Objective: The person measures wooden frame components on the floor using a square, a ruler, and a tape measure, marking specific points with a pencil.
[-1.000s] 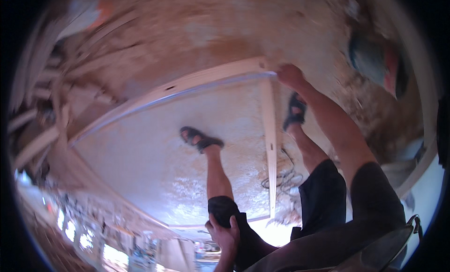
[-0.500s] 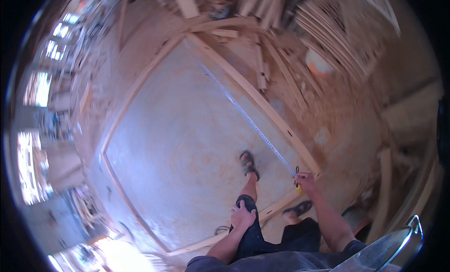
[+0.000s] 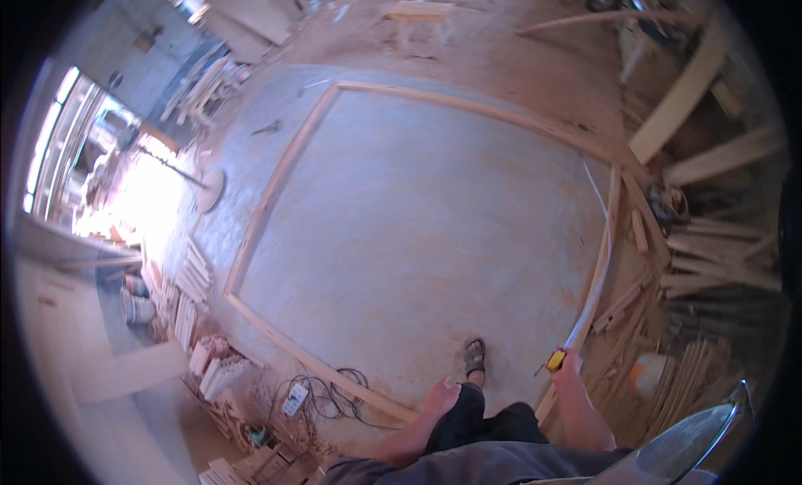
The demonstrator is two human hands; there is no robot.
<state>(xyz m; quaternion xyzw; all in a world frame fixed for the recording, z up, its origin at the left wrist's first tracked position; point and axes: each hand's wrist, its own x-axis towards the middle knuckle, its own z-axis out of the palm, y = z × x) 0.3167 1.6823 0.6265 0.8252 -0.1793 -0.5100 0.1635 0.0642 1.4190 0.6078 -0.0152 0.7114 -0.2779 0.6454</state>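
My right hand (image 3: 570,366) is closed around a yellow and black tape measure (image 3: 555,360), low over the right side of a large wooden frame (image 3: 280,180). The white tape blade (image 3: 595,289) runs out from its case toward the frame's far right corner, bowing along the right-hand beam, with its far end inside that corner. My left hand (image 3: 443,396) is beside my thigh, with nothing visible in it; its fingers are too small and foreshortened to read. The frame lies on a smooth grey floor (image 3: 418,226), and my sandalled foot (image 3: 474,356) stands inside it.
Black cable (image 3: 334,393) with a white power strip (image 3: 295,399) lies by the frame's near left beam. A round-based stand (image 3: 210,191) is beyond the left beam. Timber strips (image 3: 718,255) are piled at right, short wood pieces (image 3: 219,368) at left. A sawhorse (image 3: 418,15) stands at the back.
My view has swung, so the frame appears turned. My left hand has come off my knee. The tape measure stays in my right hand, its blade now bowed along the right beam instead of straight.
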